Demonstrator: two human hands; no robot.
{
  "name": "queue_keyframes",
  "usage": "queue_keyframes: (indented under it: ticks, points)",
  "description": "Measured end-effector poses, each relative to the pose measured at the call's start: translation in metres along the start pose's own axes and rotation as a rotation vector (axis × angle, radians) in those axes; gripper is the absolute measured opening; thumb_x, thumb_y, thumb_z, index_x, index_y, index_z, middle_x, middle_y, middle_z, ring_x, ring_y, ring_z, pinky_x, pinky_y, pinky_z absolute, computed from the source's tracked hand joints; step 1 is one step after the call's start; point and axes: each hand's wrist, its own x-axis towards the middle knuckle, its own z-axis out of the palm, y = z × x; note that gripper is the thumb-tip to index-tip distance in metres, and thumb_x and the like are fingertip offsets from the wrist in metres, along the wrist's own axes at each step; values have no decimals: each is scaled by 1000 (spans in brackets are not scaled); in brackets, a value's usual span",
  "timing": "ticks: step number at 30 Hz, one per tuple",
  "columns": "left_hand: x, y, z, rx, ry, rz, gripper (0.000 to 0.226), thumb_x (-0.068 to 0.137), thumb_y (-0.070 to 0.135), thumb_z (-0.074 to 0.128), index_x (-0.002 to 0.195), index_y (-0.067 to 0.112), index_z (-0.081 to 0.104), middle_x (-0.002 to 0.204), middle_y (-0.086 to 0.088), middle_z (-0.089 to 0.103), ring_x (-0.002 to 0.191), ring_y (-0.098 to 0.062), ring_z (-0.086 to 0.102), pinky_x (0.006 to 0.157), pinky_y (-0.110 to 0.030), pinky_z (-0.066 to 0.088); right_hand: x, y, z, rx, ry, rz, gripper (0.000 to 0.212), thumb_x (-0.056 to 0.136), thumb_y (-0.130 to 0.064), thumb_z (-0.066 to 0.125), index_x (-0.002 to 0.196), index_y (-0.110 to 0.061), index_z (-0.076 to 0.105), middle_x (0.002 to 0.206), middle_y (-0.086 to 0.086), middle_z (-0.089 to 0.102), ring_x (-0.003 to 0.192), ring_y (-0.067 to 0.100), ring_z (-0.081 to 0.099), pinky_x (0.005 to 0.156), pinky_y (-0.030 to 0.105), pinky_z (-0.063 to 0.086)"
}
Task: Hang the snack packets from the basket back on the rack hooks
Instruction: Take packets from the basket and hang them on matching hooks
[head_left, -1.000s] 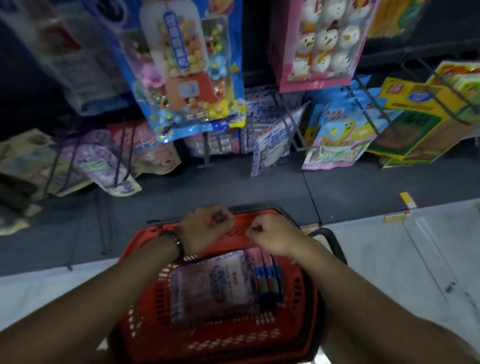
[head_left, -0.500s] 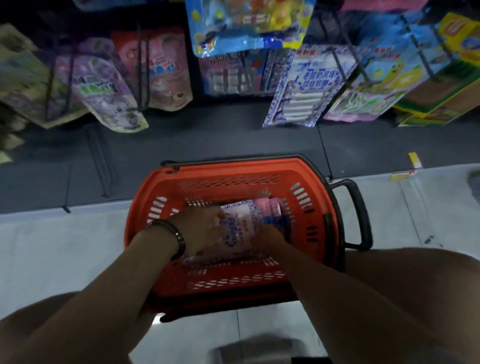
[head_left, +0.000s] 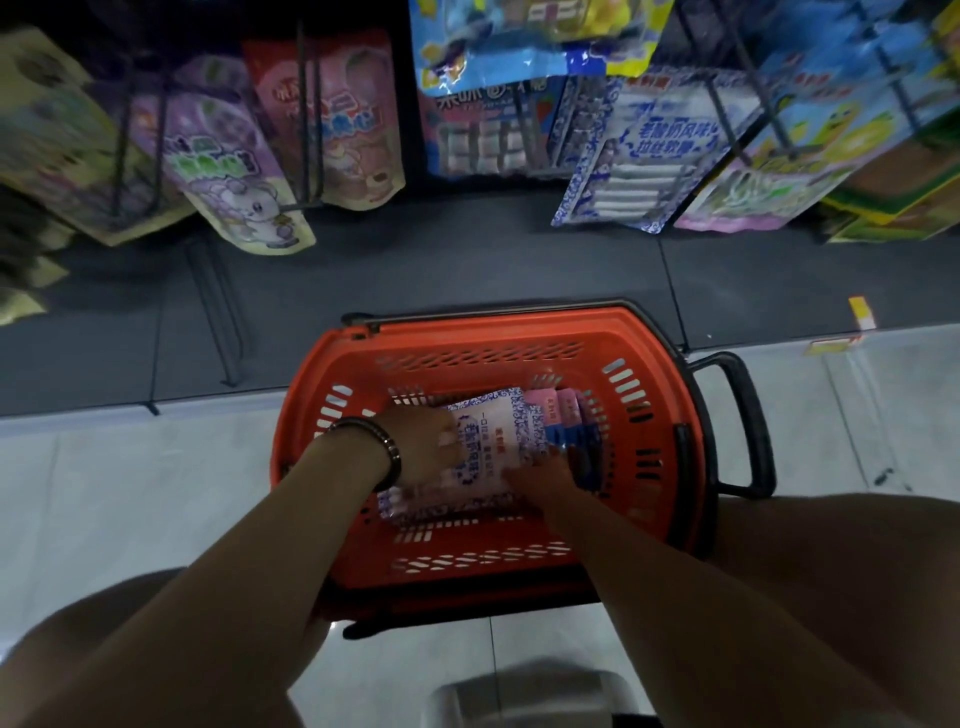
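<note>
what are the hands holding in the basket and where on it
Both rest on the top blue-and-white packet: left hand on its left side, right hand at its near right corner. Whether either actually grips it cannot be told.

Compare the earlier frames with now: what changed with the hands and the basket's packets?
Both hands dropped from above the far rim of the red basket into it. The left hand now lies on the blue-and-white packet, the right hand touches its lower right edge; whether either grips is unclear. The basket stayed put, and the pink packets beside it remain inside.
</note>
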Motion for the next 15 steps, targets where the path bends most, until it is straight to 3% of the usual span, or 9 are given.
queue_keyframes:
  ticks: [3,5,7,8,10,12,15]
  points:
    - [-1,3,-1,-5,-2,-28,43,106,48,50,137,19,60,142,-5,61,127,-27,58,105,-34,47,-10,-4,-6,66,-35,-64,27,100,-4,65,126,-2,68,112,10,72,92,20,71,67,28,60]
    - [-5,2,-2,-34,8,-48,39,105,45,53,129,16,65,134,-6,66,121,-27,63,102,-35,50,-20,-12,-16,81,-60,-115,20,100,-4,62,117,-5,72,112,16,76,92,27,75,75,44,66]
    - [-8,-4,0,-78,51,-57,43,100,49,58,121,14,69,123,-7,71,112,-28,67,97,-37,54,-33,-22,-30,91,-115,-187,16,97,-8,64,108,-7,76,105,20,78,94,35,77,86,59,64]
    - [-12,-6,1,-106,83,-55,53,91,58,61,120,14,69,121,-7,72,111,-28,67,96,-38,54,-40,-28,-39,81,-152,-226,17,95,-8,66,107,-7,77,103,21,79,93,36,78,88,59,63]
    - [-20,-13,4,-167,169,-49,85,66,75,62,126,16,65,127,-7,68,116,-28,65,100,-41,53,-61,-41,-59,10,-215,-307,19,97,-4,65,112,-8,75,103,18,79,87,25,78,88,46,65]
    - [-31,-19,3,-240,273,-69,97,67,66,80,145,17,52,146,-7,57,132,-28,56,111,-40,46,-85,-59,-83,-89,-227,-420,25,101,-3,63,122,-14,71,109,8,78,91,16,75,96,44,62]
    - [-48,-24,-7,-389,440,-22,100,73,49,91,156,22,41,154,7,48,140,-15,48,116,-31,37,-128,-84,-120,-165,-340,-460,25,107,-9,59,126,-23,67,119,6,77,110,26,75,91,51,63]
